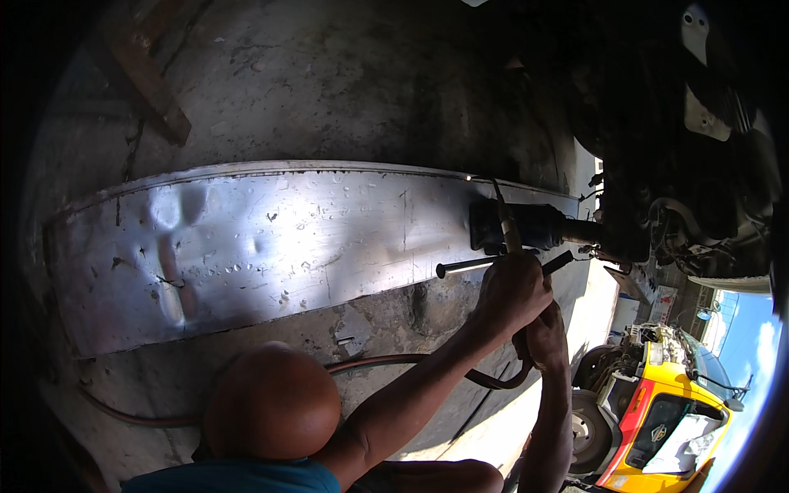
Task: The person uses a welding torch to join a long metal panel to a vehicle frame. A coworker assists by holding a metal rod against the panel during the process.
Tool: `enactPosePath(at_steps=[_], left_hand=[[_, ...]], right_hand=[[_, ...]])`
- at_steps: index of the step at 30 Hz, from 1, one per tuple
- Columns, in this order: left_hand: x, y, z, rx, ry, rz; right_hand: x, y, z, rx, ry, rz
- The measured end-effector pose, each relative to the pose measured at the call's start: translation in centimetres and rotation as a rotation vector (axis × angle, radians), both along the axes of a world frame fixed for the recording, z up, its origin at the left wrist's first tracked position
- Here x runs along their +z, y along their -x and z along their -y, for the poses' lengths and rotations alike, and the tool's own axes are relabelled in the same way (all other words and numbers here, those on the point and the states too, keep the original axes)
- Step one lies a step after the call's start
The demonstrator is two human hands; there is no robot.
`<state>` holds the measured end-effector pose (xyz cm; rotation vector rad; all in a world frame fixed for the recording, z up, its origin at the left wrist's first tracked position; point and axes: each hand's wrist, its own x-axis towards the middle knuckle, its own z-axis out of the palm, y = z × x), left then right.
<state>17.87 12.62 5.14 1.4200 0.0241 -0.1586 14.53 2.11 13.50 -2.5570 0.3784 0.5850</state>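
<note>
Both my hands grip a tool with a tapered, brass-coloured nozzle (511, 230) and a thin pointed tip. My left hand (514, 289) is closed around its body. Just below, my right hand (544, 337) is closed near the tool's lower end, where a brown hose (386, 359) hangs. A shiny metal rod (464, 268) with a round end sticks out left from my left hand; its dark end shows at the right. The tip is near the far edge of a dented silver metal panel (370, 230), beside a small bright spot.
A black fitting (526, 226) with a shaft lies over the panel's right end. Dark vehicle parts (682, 222) crowd the right. A rusty beam (152, 94) is at the far left. A yellow and red vehicle (666, 419) stands outside. Concrete floor (329, 90) surrounds the panel.
</note>
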Motion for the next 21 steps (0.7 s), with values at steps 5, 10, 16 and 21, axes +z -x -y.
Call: enactPosePath(at_steps=[5,10,16,21], left_hand=[[0.2,0.1,-0.3,0.015,0.013,0.024],[0.6,0.3,-0.6,0.031,-0.051,0.065],[1.0,0.3,-1.1,0.011,-0.015,0.057],[0.9,0.3,-0.5,0.038,0.013,0.029]], right_hand=[[0.4,0.1,0.4,-0.024,-0.014,-0.044],[0.5,0.4,0.7,-0.027,-0.068,-0.038],[1.4,0.7,0.1,-0.085,-0.145,-0.062],[1.2,0.3,0.1,-0.061,-0.103,-0.022]])
